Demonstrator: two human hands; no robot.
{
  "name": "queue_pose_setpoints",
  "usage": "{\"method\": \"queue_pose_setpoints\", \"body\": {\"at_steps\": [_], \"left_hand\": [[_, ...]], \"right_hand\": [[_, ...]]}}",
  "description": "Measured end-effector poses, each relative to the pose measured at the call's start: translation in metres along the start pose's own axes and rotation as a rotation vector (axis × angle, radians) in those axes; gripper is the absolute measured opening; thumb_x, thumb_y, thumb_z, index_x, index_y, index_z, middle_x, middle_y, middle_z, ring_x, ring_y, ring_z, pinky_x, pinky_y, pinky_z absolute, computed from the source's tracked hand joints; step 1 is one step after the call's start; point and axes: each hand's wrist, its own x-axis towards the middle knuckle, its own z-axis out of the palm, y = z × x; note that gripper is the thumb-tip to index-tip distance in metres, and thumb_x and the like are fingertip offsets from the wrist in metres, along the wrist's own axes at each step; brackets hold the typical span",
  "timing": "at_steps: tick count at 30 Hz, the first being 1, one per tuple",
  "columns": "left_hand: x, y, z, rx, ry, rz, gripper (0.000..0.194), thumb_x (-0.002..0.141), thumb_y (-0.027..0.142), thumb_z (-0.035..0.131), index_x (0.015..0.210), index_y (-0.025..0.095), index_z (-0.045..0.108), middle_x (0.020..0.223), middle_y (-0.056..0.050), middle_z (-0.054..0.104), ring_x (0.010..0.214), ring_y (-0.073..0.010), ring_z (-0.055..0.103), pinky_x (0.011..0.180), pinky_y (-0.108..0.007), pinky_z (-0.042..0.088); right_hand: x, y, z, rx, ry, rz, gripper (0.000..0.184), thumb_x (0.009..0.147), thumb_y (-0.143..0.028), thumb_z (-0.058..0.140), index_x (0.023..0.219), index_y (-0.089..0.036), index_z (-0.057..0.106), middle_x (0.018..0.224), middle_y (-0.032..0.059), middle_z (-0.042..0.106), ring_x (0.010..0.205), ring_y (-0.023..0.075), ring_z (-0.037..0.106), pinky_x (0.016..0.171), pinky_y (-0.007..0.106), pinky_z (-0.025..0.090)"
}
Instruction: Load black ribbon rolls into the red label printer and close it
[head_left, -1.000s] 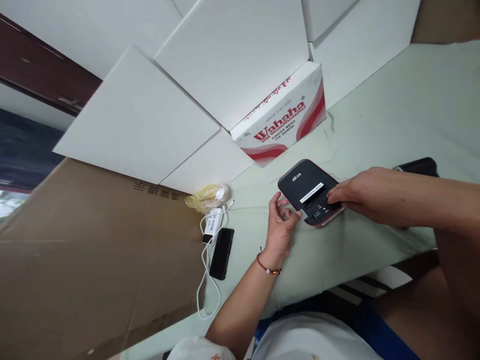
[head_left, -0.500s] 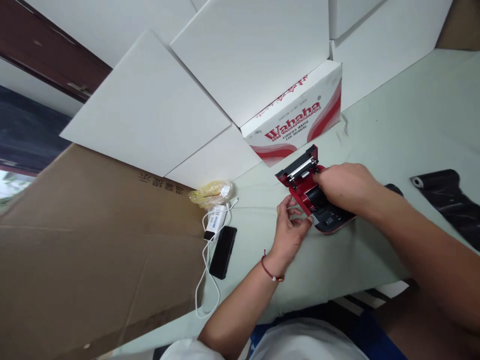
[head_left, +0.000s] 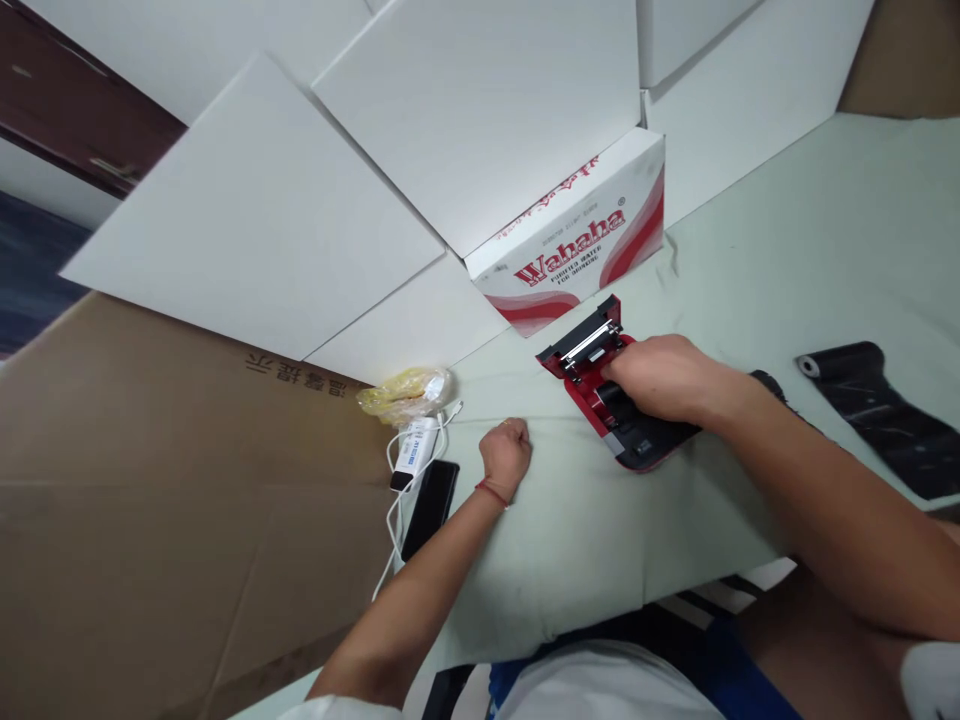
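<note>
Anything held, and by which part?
Cannot tell: right hand covers part of the black roll in the open device, grip hidden; left hand fisted, nothing visible inside.

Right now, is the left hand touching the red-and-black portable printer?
Apart. The head view shows a strip of pale green cloth between the fisted left hand and the opened red-and-black portable printer.

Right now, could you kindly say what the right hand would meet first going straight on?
The right hand would probably meet the raised lid of the red-and-black device first, though depth is unclear.
</note>
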Motion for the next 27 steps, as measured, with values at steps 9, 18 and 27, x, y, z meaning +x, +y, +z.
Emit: {"method": "queue_pose_setpoints", "body": {"at_steps": [9, 18, 27], "left_hand": [[-0.001, -0.005, 0.008, 0.472, -0.068, 0.142, 0.024, 0.080, 0.004, 0.052, 0.078, 0.021, 0.069, 0.092, -0.007, 0.076, 0.091, -0.0224, 0.067, 0.074, -0.032, 0.037], [-0.001, -0.003, 0.008, 0.491, -0.037, 0.157, 0.028, 0.081, 0.004, 0.051, 0.081, 0.020, 0.073, 0.091, -0.007, 0.075, 0.088, -0.0225, 0.067, 0.071, -0.031, 0.037], [0.000, -0.002, 0.009, 0.515, -0.026, 0.135, 0.027, 0.084, 0.006, 0.051, 0.084, 0.020, 0.074, 0.094, -0.008, 0.077, 0.088, -0.0230, 0.067, 0.070, -0.032, 0.034]], "right_hand": [[-0.071, 0.108, -0.025, 0.232, 0.191, 0.043, 0.042, 0.100, -0.038, 0.054, 0.135, -0.025, 0.073, 0.125, 0.0089, 0.077, 0.103, 0.0257, 0.070, 0.090, 0.038, 0.052], [-0.010, 0.110, 0.038, 0.121, -0.089, 0.292, 0.043, 0.090, -0.022, 0.061, 0.130, -0.019, 0.076, 0.123, 0.0141, 0.078, 0.107, 0.0296, 0.071, 0.088, 0.037, 0.052], [-0.121, 0.185, 0.010, 0.137, 0.134, 0.666, 0.037, 0.098, -0.025, 0.056, 0.125, -0.016, 0.080, 0.110, 0.0129, 0.080, 0.091, 0.0199, 0.064, 0.087, 0.037, 0.045]]}}
